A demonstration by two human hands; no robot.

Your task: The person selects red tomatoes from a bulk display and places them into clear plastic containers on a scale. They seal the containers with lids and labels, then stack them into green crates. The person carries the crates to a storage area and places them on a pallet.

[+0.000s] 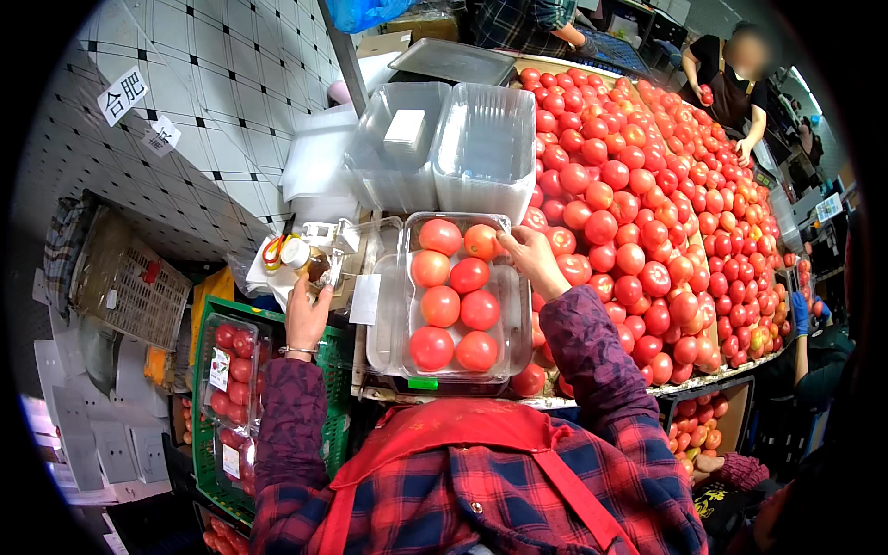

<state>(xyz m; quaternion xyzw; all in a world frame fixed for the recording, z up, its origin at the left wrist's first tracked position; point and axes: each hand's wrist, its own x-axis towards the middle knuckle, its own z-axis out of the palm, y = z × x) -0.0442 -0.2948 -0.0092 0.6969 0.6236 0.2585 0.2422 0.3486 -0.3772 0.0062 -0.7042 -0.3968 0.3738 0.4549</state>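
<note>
A clear plastic clamshell box (508, 326) lies before me with its lid folded out to the left. Several red tomatoes (440, 306) sit in it in two columns, with bare floor along the right side. At its far right corner, my right hand (533, 258) pinches the rim, fingertips beside an orange-red tomato (481, 241). My left hand (307, 316) is at a small jar with a white cap (295, 254), thumb and forefinger apart; whether it grips anything is unclear. A white paper slip (365, 299) lies on the lid.
Stacked clear boxes (484, 139) stand beyond, one stack holding white cards (404, 127). Loose tomatoes (624, 208) heap up on the right. A green crate (338, 409) at lower left holds packed tomatoes (239, 371). Across the heap, a co-worker (728, 90) holds a tomato.
</note>
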